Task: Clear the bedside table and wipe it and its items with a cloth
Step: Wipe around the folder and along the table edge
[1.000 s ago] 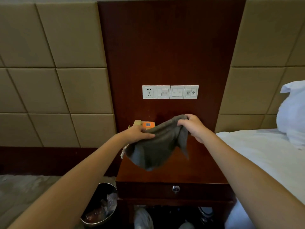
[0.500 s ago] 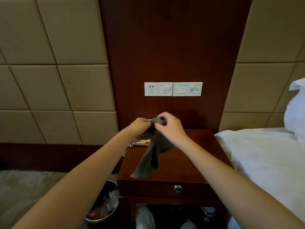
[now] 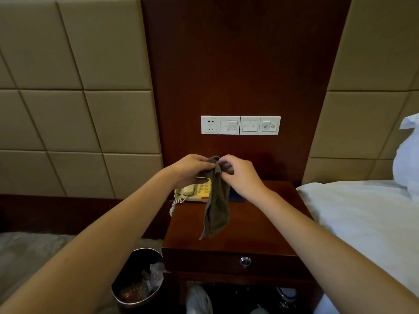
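Observation:
A grey cloth hangs folded lengthwise above the dark wooden bedside table. My left hand and my right hand both pinch its top edge, close together, above the back of the table. A cream and yellow telephone with a coiled cord sits at the table's back left, partly hidden by my left hand and the cloth. A small dark flat item lies behind the cloth, mostly hidden.
A metal waste bin with rubbish stands on the floor at the table's left. A bed with white sheet and pillow borders the right. A socket and switch panel is on the wooden wall panel. The table drawer has a metal knob.
The cloth was spread wide between my hands; my hands have come together at its top, so it now hangs as a narrow fold. The telephone has come into view.

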A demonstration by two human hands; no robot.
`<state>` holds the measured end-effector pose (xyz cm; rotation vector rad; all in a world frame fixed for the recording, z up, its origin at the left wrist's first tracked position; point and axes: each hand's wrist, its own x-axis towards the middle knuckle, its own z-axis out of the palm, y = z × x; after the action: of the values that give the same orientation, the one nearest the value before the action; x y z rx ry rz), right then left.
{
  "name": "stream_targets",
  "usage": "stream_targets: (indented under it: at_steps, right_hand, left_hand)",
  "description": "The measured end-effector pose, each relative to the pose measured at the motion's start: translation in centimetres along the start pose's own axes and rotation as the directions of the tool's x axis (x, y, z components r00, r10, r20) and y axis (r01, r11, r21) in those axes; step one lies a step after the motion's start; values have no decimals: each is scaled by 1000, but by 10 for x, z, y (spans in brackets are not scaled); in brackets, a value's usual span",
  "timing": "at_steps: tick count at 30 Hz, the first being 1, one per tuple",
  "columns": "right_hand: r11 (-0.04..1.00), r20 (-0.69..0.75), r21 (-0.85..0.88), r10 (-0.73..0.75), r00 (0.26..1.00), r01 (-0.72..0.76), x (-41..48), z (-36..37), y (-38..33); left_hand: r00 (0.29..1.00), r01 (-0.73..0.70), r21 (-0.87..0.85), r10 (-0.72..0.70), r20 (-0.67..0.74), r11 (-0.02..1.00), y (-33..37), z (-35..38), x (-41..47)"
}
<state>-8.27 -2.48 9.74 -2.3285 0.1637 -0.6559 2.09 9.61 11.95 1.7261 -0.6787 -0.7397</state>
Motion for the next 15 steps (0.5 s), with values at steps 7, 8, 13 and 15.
stream_targets:
  at_steps: [7,8,13,15]
  right_hand:
    - [954,-10,-274,-127,992,120,-2,1,-5]
    - [941,8,-309,-141,990,137,-2,0,-6]
    - [903,36,-397,-166,986,166,-2,0,-8]
    - [911,53,-383,-148,988,157,-1,0,-9]
  left_hand:
    - [1000,-1,173,-4,31,985,3,5,-3]
    - [1000,-3,187,-2,31,982,3,6,-4]
    - [986,-99,344,140,-95,934,-2,10,-2]
    - [970,-141,327,196,-141,935,-4,13,-3]
